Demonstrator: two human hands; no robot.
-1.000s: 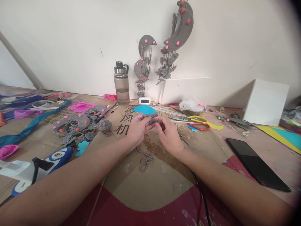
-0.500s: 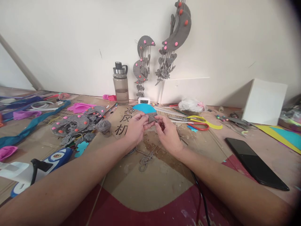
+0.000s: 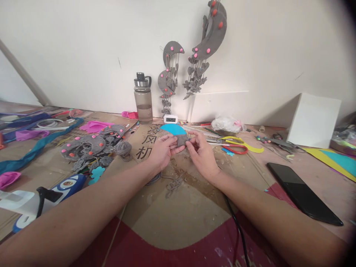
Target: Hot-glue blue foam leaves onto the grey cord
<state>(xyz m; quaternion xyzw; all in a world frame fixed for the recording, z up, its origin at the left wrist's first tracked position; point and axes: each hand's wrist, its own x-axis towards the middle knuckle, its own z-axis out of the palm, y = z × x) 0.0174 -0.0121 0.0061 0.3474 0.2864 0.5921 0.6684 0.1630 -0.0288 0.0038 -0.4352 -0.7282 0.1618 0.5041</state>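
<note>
My left hand (image 3: 161, 152) is closed on a flat blue piece (image 3: 174, 129) with a curved upper edge. Grey yarn (image 3: 182, 140) is wound in close rows over its lower right part. At the right edge of the wound part, the thumb and fingers of my right hand (image 3: 203, 155) pinch together, apparently on the yarn strand; the fingertips partly hide it. Loose loops of grey yarn (image 3: 174, 188) lie on the cardboard (image 3: 178, 222) below my hands.
Grey crescents with pink and orange dots (image 3: 86, 146) lie left beside a yarn ball (image 3: 122, 149). Behind stand a water bottle (image 3: 143, 100) and a small clock (image 3: 170, 118). Scissors (image 3: 236, 146) and a phone (image 3: 303, 193) lie right. Crescent hangings (image 3: 214, 40) hang on the wall.
The blue piece has shifted slightly right and tilted, and more of its grey wound part shows. My right hand has moved a little right, its index finger lifted.
</note>
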